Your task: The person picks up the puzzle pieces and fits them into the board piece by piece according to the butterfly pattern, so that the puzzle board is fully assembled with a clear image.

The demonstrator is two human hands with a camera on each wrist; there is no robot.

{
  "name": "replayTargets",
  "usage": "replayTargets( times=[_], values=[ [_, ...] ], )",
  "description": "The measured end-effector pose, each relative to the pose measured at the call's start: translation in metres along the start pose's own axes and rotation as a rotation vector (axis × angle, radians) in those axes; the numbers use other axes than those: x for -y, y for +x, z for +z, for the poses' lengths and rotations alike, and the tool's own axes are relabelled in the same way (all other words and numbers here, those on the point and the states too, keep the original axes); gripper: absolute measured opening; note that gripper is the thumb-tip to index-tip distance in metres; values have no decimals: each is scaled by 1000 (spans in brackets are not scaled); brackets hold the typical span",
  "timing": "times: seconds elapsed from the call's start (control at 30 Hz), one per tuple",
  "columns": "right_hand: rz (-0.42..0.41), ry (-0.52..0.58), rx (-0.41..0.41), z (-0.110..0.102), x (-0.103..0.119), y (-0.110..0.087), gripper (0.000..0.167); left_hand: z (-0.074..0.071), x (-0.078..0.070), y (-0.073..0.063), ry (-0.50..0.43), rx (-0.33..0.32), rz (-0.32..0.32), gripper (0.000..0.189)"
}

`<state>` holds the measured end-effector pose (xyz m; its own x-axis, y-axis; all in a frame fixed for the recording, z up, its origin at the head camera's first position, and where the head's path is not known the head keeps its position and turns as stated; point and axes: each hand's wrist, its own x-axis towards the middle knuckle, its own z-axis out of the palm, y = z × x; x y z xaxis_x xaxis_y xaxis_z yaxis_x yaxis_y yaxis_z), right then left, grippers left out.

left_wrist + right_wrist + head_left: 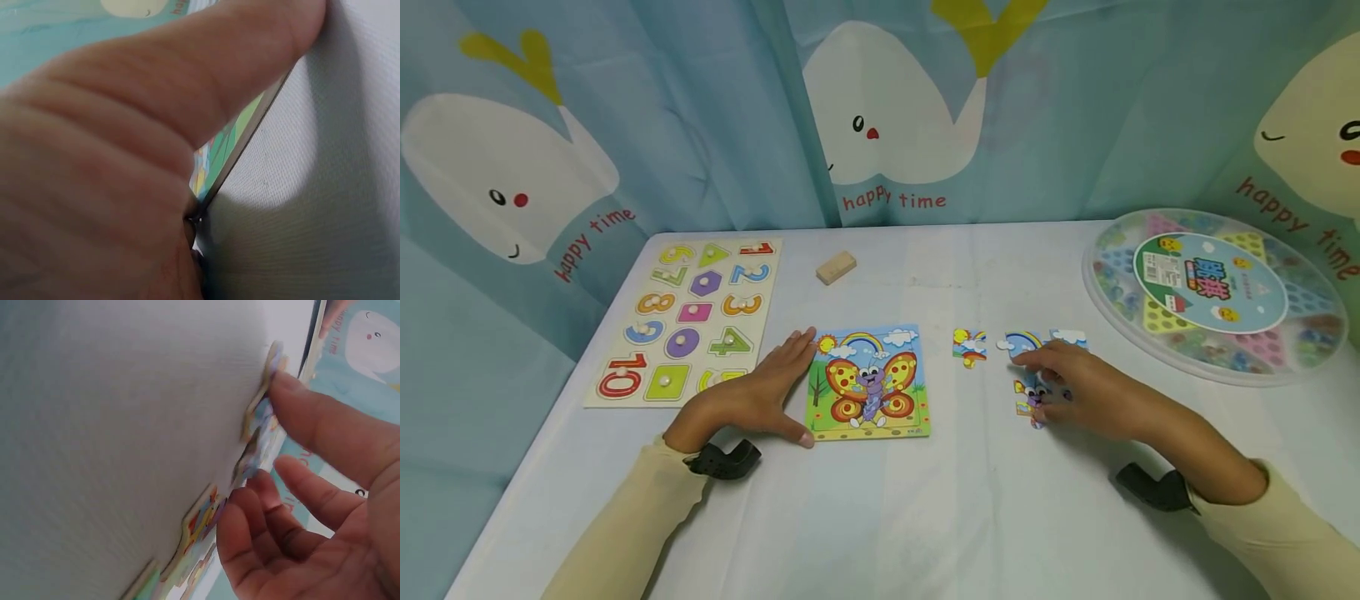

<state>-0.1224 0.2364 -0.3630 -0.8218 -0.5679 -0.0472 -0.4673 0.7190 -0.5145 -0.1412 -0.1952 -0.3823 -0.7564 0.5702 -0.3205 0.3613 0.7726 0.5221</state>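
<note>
- Far left: cream rectangular peg board [717,300] with coloured numbers and shapes; lies flat on the white-covered table [880,517], seemingly set aside for working room.
- Next: left hand [760,392], fingers spread wide along the left edge of a square, colourful butterfly-picture board [871,392], probably to steady it.
- Behind that board: pale rectangular wooden block [836,267], well apart from both hands.
- Just right: small sun-printed puzzle piece [970,343], lying alone.
- Farther right: right hand [1093,387] over a rainbow-printed puzzle piece [1022,343] and a purple butterfly-face puzzle piece [1030,398]; thumb and forefinger apart, likely for reaching loose pieces; cannot tell any firm grip.
- Far right: round clear plastic case [1258,300], beside the pieces.
</note>
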Motion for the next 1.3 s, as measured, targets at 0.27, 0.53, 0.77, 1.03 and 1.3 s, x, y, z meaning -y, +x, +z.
replayTargets(
  times=[0.27,0.53,0.77,1.03,1.3],
  values=[
    [-8,85,21,2,2,2,35,0,1,0,0,-8,10,129],
    [-20,124,-4,-1,5,4,27,0,1,0,0,-10,8,129],
    [-21,150,-40,-2,5,5,22,0,1,0,5,-7,3,130],
    [-45,310,-97,-1,7,12,19,0,1,1,3,-4,-3,130],
    [11,337,-183,-3,9,15,22,-1,-1,-1,17,-4,-6,130]
  ],
)
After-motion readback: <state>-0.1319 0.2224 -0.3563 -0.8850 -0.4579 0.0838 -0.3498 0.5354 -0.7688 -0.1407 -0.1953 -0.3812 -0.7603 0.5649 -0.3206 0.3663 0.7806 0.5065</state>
